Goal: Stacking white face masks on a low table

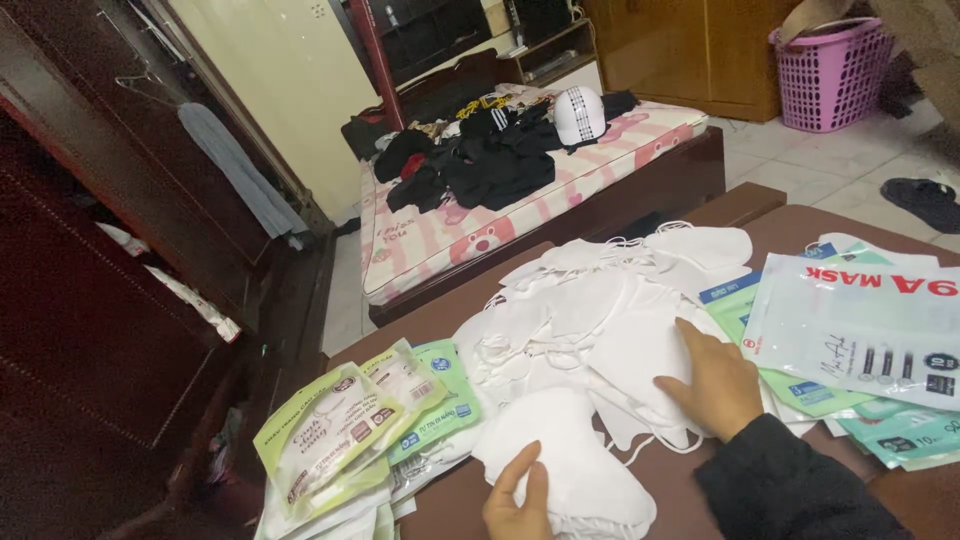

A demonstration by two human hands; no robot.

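Left hand (515, 500): our fingers loosely spread, tips touching the white mask (570, 450) just ahead; palm down
Right hand (715, 385): our fingers together, flat on the mask pile (600, 310); sleeved arm angled inward

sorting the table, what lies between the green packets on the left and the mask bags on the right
In the head view, a heap of loose white masks, with both hands, left and right, resting on it.

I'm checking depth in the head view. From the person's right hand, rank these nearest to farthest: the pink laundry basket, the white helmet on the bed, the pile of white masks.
1. Pile of white masks: under the right hand, touching.
2. White helmet: on the bed, beyond the table.
3. Pink laundry basket: far right corner, on the floor.
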